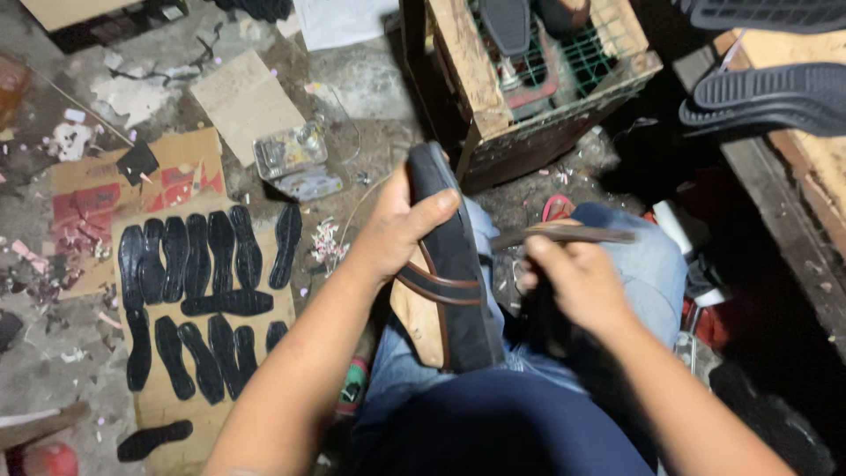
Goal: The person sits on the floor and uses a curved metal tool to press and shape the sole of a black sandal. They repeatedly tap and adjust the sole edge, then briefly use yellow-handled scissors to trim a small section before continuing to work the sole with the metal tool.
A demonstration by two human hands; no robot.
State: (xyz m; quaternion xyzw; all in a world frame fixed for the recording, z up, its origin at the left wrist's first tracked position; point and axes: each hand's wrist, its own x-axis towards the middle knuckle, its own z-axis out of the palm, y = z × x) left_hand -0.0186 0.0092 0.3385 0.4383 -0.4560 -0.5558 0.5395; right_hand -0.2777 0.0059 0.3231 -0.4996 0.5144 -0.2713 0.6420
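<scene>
The left hand [398, 227] is closed around a sandal [449, 264], the thumb pressed on its black sole, holding it on edge over the lap so the brown straps face the person. The right hand [573, 278] is clenched on a thin brown strap piece [564, 234], which points away to the right, just beside the sandal but not touching it. The two hands are near each other, not together. To work well here, I think the left grip must keep the sandal steady while the right guides the strap slowly. On the floor to the left, many black soles [198, 282] lie in rows on cardboard [97, 189]. A wooden crate [538, 79] with green mesh stands ahead.
</scene>
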